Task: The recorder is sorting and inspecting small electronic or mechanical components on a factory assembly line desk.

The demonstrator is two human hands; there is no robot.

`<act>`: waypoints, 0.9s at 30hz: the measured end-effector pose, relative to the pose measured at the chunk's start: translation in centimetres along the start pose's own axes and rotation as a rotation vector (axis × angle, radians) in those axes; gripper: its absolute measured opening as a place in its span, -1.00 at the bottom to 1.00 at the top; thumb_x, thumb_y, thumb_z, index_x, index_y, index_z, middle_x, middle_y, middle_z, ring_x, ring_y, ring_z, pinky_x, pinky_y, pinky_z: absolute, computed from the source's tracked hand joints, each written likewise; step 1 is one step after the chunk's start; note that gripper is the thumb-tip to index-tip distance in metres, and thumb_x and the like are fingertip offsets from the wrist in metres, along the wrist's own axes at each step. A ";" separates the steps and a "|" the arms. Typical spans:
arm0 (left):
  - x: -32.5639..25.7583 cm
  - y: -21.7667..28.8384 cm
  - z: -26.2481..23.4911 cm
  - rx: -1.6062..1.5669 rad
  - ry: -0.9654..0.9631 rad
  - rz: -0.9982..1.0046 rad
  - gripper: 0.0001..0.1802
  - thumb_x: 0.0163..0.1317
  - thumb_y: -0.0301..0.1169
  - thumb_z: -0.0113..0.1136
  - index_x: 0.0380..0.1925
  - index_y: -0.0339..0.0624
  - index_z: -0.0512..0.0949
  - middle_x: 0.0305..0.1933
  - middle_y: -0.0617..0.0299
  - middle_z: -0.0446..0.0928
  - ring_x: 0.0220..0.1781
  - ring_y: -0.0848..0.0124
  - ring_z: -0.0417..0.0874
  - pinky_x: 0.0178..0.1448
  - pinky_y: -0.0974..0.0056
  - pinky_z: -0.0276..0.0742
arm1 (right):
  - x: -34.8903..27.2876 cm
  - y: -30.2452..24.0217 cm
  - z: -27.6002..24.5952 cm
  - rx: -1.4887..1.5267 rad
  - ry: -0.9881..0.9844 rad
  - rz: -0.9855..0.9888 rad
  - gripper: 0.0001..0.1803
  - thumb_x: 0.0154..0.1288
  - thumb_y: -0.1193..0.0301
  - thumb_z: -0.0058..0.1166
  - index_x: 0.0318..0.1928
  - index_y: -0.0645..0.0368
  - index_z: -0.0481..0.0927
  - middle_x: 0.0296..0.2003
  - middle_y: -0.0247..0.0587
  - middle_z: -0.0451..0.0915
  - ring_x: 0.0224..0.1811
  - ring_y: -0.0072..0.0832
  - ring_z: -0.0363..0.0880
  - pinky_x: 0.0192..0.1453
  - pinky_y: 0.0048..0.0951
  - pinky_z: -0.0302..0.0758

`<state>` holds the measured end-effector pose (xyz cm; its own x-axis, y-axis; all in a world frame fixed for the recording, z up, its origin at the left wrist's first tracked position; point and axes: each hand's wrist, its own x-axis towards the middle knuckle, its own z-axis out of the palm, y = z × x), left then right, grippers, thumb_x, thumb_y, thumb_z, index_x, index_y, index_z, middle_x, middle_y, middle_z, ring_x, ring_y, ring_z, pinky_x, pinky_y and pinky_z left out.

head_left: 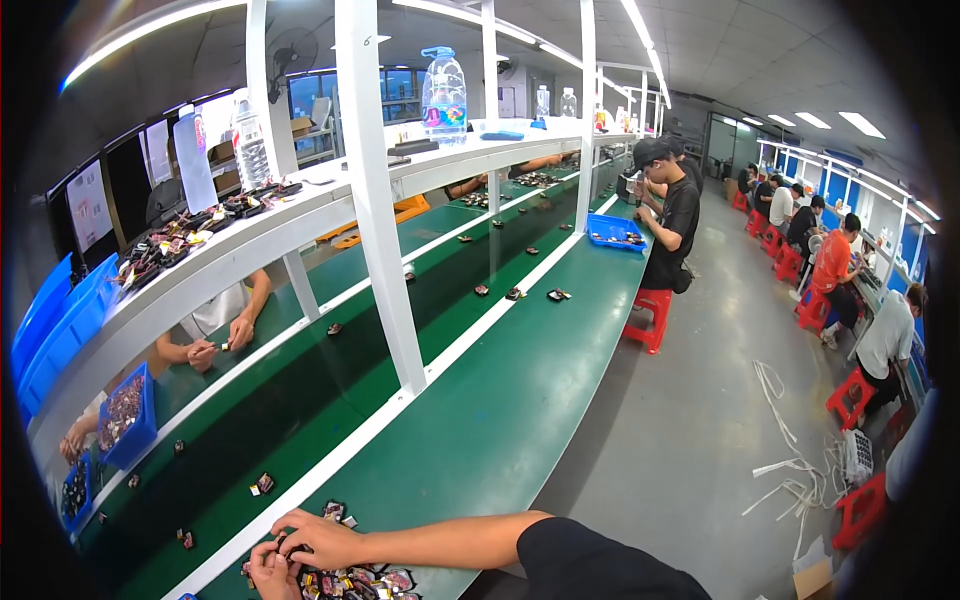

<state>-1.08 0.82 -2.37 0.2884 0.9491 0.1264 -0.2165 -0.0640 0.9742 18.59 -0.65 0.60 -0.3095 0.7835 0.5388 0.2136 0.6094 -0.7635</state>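
Observation:
My two hands meet at the lower edge, over the green bench beside the white rail. My right hand (328, 543) reaches in from the right with its fingers curled together. Close against its fingertips, my left hand (270, 574) is also closed, and a small dark bit shows between them, too covered to make out. A heap of small electronic parts (358, 582), dark with pinkish, white and gold bits, lies under and beside my hands. A few more loose parts (335, 511) lie just beyond my right hand.
Beyond the white rail (300, 490), a dark green conveyor belt (330, 400) carries scattered parts. A white post (380, 200) rises from the rail. Farther along stands a blue tray (615, 232) near a seated co-worker (672, 210). Opposite, a co-worker's hands (222, 342) hold a small piece.

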 end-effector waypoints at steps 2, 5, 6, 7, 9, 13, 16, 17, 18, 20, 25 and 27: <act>0.3 -0.1 0.3 -0.012 0.006 -0.013 -0.73 0.35 -0.51 0.05 0.02 -0.36 0.39 0.10 -0.06 0.46 0.10 0.17 0.55 0.10 0.17 0.62 | 0.1 0.6 -0.3 -0.046 0.034 -0.016 -0.86 0.08 0.53 0.13 -0.30 0.19 0.66 0.03 -0.13 0.47 0.19 -0.22 0.36 0.21 -0.27 0.37; 0.4 0.4 0.5 -0.044 0.030 -0.010 -0.74 0.35 -0.53 0.04 0.01 -0.37 0.39 0.08 -0.05 0.47 0.09 0.19 0.55 0.10 0.19 0.62 | 0.3 0.2 -0.1 -0.002 0.030 -0.057 -0.87 0.09 0.53 0.12 -0.31 0.19 0.65 0.00 -0.12 0.47 0.17 -0.22 0.37 0.21 -0.28 0.37; 0.3 0.7 0.5 -0.072 0.042 0.004 -0.74 0.35 -0.54 0.03 0.01 -0.37 0.39 0.06 -0.04 0.48 0.07 0.20 0.56 0.09 0.19 0.62 | 0.5 -0.1 0.0 -0.001 0.040 -0.063 -0.88 0.08 0.52 0.12 -0.32 0.20 0.65 0.00 -0.12 0.47 0.16 -0.21 0.37 0.21 -0.28 0.37; 0.4 1.0 0.9 -0.075 0.027 0.019 -0.74 0.35 -0.54 0.03 0.01 -0.37 0.39 0.06 -0.04 0.48 0.07 0.20 0.56 0.09 0.19 0.62 | 0.6 0.2 0.1 -0.009 0.057 -0.070 -0.88 0.08 0.52 0.12 -0.32 0.20 0.64 -0.01 -0.12 0.47 0.16 -0.21 0.38 0.21 -0.28 0.37; -0.1 1.6 1.3 -0.080 0.079 -0.041 -0.73 0.34 -0.55 0.03 0.01 -0.38 0.39 0.04 -0.02 0.48 0.04 0.23 0.56 0.07 0.21 0.62 | 0.9 0.2 0.2 -0.061 0.007 -0.078 -0.86 0.08 0.49 0.13 -0.31 0.19 0.65 0.00 -0.10 0.47 0.16 -0.19 0.39 0.22 -0.26 0.36; 0.0 0.2 0.6 -0.095 0.010 0.063 -0.71 0.36 -0.47 0.05 0.03 -0.36 0.40 0.02 0.00 0.47 -0.02 0.25 0.56 0.04 0.25 0.62 | 1.1 2.1 1.1 -0.036 0.010 -0.147 -0.89 0.03 0.49 0.14 -0.37 0.19 0.64 0.01 -0.07 0.45 0.14 -0.14 0.38 0.26 -0.24 0.32; -0.5 2.0 1.6 0.347 -0.005 0.111 -0.71 0.33 -0.41 0.15 -0.03 -0.36 0.44 -0.04 0.04 0.51 -0.07 0.34 0.55 -0.06 0.30 0.61 | 1.0 1.1 0.0 -0.211 0.044 -0.292 -0.89 0.08 0.36 0.14 -0.38 -0.01 0.71 -0.19 -0.12 0.59 -0.14 -0.17 0.55 -0.09 -0.24 0.49; -1.1 2.5 2.6 0.266 -0.007 0.112 -0.73 0.33 -0.42 0.15 -0.05 -0.36 0.46 -0.07 0.06 0.52 -0.11 0.36 0.55 -0.08 0.32 0.59 | 0.8 1.3 -0.4 -0.189 -0.073 -0.166 -0.80 0.05 0.34 0.16 -0.27 -0.07 0.75 -0.03 -0.11 0.58 0.00 -0.14 0.52 0.08 -0.18 0.47; -1.1 2.5 2.1 0.227 -0.016 0.126 -0.73 0.33 -0.42 0.15 -0.05 -0.35 0.46 -0.08 0.06 0.52 -0.11 0.35 0.55 -0.07 0.31 0.59 | 1.1 1.3 0.0 -0.195 -0.069 -0.198 -0.82 0.06 0.34 0.16 -0.29 -0.04 0.74 -0.07 -0.11 0.59 -0.02 -0.14 0.53 0.05 -0.18 0.47; -1.1 2.5 2.2 0.167 -0.043 0.119 -0.73 0.33 -0.43 0.15 -0.04 -0.35 0.45 -0.06 0.04 0.51 -0.08 0.34 0.55 -0.06 0.31 0.59 | 1.0 0.7 -0.2 -0.204 -0.046 -0.205 -0.83 0.07 0.35 0.15 -0.31 -0.01 0.74 -0.11 -0.10 0.60 -0.05 -0.12 0.54 0.04 -0.17 0.48; 1.9 -1.6 -2.4 0.527 -0.115 0.305 -0.69 0.37 -0.42 0.06 0.03 -0.36 0.37 0.00 0.02 0.47 0.02 0.23 0.55 0.04 0.21 0.63 | 1.3 -0.4 0.4 -0.198 -0.007 -0.240 -0.85 0.01 0.41 0.15 -0.38 0.07 0.73 -0.25 -0.13 0.64 -0.16 -0.15 0.58 -0.06 -0.21 0.51; 2.2 -2.1 -2.4 0.227 -0.081 0.242 -0.69 0.34 -0.44 0.09 0.00 -0.39 0.38 0.02 0.02 0.46 0.02 0.26 0.55 0.01 0.24 0.62 | 1.4 -0.9 0.4 -0.198 0.017 -0.249 -0.86 -0.01 0.42 0.14 -0.40 0.08 0.73 -0.29 -0.14 0.64 -0.20 -0.17 0.60 -0.09 -0.23 0.52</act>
<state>-2.24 3.77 -4.61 0.3292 0.8709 0.3650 -0.0774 -0.3603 0.9296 17.57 -0.13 1.87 -0.3599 0.6082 0.7075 0.3100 0.7932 -0.5242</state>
